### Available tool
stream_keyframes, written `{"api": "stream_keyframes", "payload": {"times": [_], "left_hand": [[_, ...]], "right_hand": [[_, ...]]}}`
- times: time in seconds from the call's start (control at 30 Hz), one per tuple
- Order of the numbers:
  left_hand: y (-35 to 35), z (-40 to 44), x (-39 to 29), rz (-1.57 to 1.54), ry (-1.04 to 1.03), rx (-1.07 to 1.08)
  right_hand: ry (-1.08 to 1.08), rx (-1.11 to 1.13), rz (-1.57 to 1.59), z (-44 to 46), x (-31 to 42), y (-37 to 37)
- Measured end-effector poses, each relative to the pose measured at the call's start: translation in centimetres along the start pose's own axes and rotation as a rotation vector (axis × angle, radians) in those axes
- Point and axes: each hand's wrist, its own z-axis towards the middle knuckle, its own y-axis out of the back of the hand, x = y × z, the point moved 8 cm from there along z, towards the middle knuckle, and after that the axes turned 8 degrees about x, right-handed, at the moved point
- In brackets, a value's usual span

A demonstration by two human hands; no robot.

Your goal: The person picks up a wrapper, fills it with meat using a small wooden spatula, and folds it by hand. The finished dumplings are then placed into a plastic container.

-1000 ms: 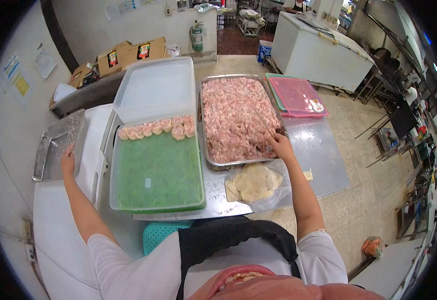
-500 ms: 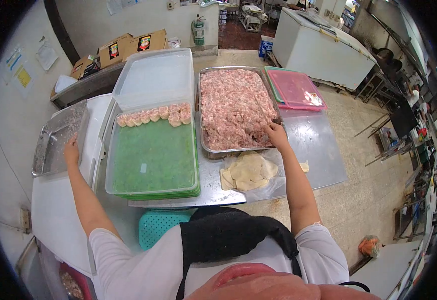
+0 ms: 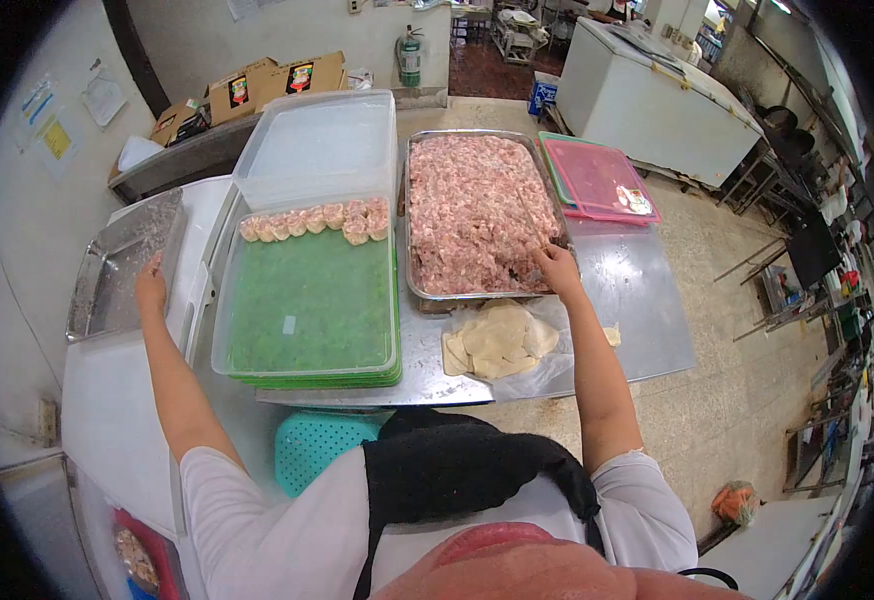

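My right hand (image 3: 557,270) is closed at the near right corner of a deep metal tray of ground meat (image 3: 472,205). From its fingers a thin spatula-like tool (image 3: 537,228) appears to reach into the meat; its shape is hard to make out. Over at the left, my left hand (image 3: 151,288) is at the right side of a shallow metal tray (image 3: 107,310) with meat residue. Its fingers are pinched together, and what they hold is too small to tell. Between my arms, filled dumplings (image 3: 312,220) line the far end of a green-bottomed plastic tray (image 3: 297,300).
Flat dough wrappers (image 3: 499,340) lie on plastic at the table's near edge. Behind the dumplings stands a translucent container (image 3: 315,140). Pink and green lids (image 3: 597,178) rest at the right. A teal basket (image 3: 317,450) is below the table, and a white chest freezer (image 3: 647,100) stands beyond.
The view has shifted slightly, moving the scene a little right. My left hand remains by the shallow tray and my right hand at the meat. The dumpling rows look the same.
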Motion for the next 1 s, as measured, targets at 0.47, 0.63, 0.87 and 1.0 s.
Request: {"api": "stream_keyframes", "payload": {"times": [0.47,0.63,0.87,1.0], "left_hand": [[-0.3,0.2,-0.1,0.067,-0.023,-0.046],[0.0,-0.3,-0.5,0.042,0.056,-0.010],[-0.8,3.7,3.1,-0.161,-0.099,-0.057],[8.7,-0.2,-14.2,-0.148,-0.389,-0.273]], "right_hand": [[-0.007,-0.040,-0.063,-0.5,0.5,0.4],[0.076,-0.102,-0.044,-2.0,3.0,1.0],[0.136,-0.097,-0.159,-1.3,1.8,0.5],[0.118,0.088,-0.419,2.6,3.5,4.5]]}}
